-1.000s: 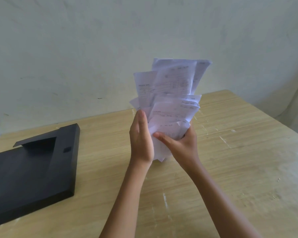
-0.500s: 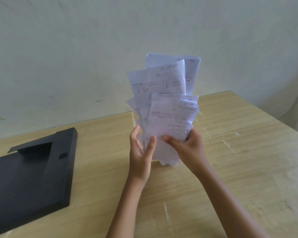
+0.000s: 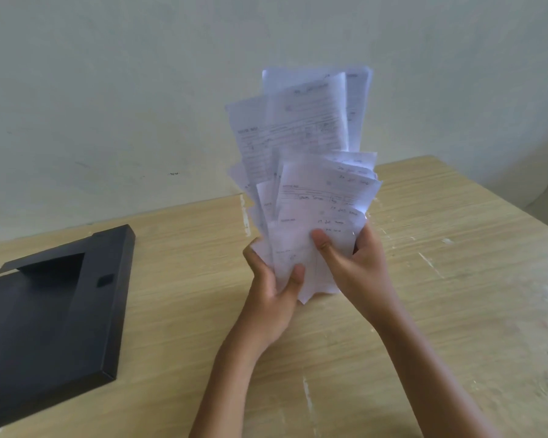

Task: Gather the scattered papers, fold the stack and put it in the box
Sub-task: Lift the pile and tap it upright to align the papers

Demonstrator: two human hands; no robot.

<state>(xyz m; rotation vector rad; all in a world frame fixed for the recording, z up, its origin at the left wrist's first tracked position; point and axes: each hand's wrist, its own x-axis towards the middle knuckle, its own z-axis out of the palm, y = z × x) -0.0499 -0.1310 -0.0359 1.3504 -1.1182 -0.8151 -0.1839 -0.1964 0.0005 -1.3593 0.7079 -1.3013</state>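
Observation:
An uneven stack of white printed papers [image 3: 307, 159] stands upright in the air above the wooden table, its sheets fanned out at different heights. My left hand [image 3: 274, 289] grips the stack's lower left edge, thumb pressed on the front sheet. From the right, my right hand [image 3: 351, 263] holds the lower part with its thumb across the front and fingers behind. The flat black box [image 3: 54, 314] lies on the table at the left, well apart from both hands, with a flap raised at its far end.
The wooden table [image 3: 440, 279] carries scratches and white marks and ends at a pale wall behind. Its right edge runs diagonally at the far right. Bare tabletop lies between the box and my arms.
My left hand went from lying flat against the stack's side to gripping it with the thumb in front. The stack rose slightly and its sheets shifted.

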